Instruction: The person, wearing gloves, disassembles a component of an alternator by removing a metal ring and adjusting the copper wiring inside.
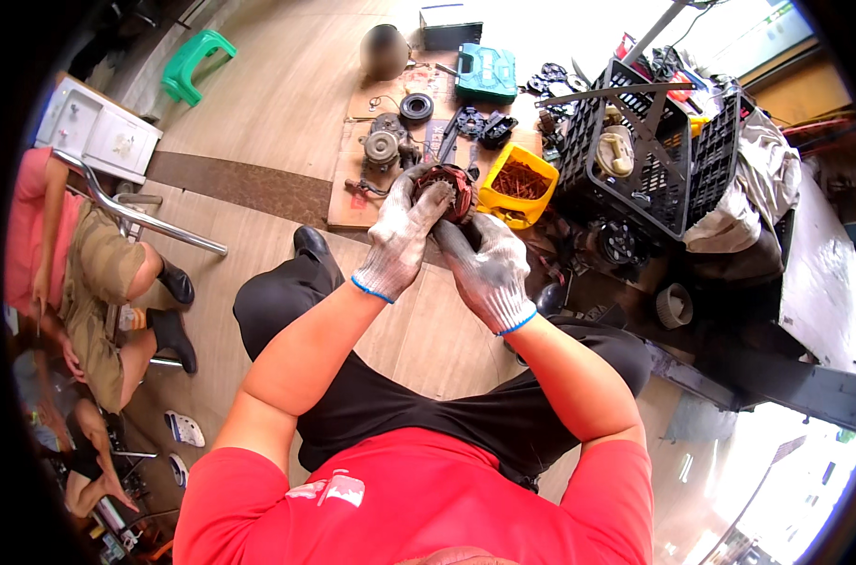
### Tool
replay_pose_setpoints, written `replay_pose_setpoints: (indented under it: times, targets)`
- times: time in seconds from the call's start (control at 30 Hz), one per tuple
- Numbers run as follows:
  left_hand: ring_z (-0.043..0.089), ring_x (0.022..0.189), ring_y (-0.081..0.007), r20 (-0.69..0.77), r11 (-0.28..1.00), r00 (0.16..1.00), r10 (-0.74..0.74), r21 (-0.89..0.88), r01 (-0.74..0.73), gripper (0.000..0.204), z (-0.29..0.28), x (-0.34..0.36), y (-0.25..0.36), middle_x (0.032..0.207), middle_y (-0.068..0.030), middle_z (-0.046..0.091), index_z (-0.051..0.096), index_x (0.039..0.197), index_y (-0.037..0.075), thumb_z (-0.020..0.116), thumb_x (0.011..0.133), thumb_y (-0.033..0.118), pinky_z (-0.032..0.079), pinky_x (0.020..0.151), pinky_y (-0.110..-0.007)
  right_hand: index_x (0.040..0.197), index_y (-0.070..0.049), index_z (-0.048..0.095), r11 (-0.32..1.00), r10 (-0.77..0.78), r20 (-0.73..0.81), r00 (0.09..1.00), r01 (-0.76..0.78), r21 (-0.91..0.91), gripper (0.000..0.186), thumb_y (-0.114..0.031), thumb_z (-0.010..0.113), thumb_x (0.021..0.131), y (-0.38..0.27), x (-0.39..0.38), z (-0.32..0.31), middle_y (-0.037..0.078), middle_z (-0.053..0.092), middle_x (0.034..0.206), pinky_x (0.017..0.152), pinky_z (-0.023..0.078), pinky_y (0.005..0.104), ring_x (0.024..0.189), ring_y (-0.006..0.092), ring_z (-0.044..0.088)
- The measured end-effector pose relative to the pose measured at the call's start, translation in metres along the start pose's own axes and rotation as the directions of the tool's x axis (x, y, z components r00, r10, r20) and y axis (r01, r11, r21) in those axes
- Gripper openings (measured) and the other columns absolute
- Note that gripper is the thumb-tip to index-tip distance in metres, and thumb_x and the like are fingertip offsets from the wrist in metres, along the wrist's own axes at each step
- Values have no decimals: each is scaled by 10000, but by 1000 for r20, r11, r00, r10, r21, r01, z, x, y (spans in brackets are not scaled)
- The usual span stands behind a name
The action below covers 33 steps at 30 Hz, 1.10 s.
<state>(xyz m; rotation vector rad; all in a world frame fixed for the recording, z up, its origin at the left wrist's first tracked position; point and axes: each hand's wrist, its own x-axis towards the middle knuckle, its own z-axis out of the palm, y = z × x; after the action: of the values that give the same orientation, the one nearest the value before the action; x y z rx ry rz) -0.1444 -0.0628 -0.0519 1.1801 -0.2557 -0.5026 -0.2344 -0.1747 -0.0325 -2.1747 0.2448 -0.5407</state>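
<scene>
My left hand (pixel 400 226), in a soiled pale knit glove, holds a round part with reddish copper windings (pixel 456 191), its thumb over the face. My right hand (pixel 487 268), gloved alike, grips it from below right, fingers partly hidden. Just right of the part stands a yellow container (pixel 520 185) of thin reddish-brown pieces. Beyond my hands, a cardboard sheet (pixel 350 193) bears a metal motor-like housing (pixel 382 148), a black ring (pixel 415 107), black plastic parts (pixel 499 130) and a teal case (pixel 485 73).
Stacked black crates (pixel 668 169) with cloths and parts crowd the right, beside a small white basket (pixel 674 306). At left are a seated person (pixel 98 273), another person's arm and leg (pixel 93 452), a metal chair rail (pixel 183 235), a white basin (pixel 103 132) and a green stool (pixel 192 66).
</scene>
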Motion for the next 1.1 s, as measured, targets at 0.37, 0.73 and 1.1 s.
replay_pose_setpoints:
  times: [0.37, 0.73, 1.1]
  targets:
    - [635, 1103, -170, -83, 1000, 997, -12, 8, 13, 400, -6, 2, 12, 1235, -114, 626, 564, 1326, -9, 611, 1019, 243, 536, 979, -331, 827, -58, 647, 963, -187, 265, 946, 230, -141, 233, -267, 710, 906, -20, -12, -18, 160, 633, 761, 621, 517, 459, 704, 354, 654]
    - [657, 1024, -173, -103, 921, 995, -20, 385, 58, 550, -4, -3, 32, 1138, -122, 689, 607, 1266, -42, 766, 902, 339, 551, 909, -316, 1274, -95, 617, 822, -304, -26, 952, 249, -512, 367, -142, 599, 911, 5, 13, -27, 161, 662, 1119, 705, 576, 389, 933, 301, 697]
    - [669, 991, -155, 91, 975, 973, -214, 82, 207, 476, -17, 0, 35, 1110, -111, 694, 603, 1254, -9, 732, 930, 316, 565, 874, -325, 1025, -129, 696, 728, -82, 280, 957, 249, -639, 204, -167, 692, 824, 28, 22, -56, 104, 703, 863, 691, 571, 408, 830, 310, 713]
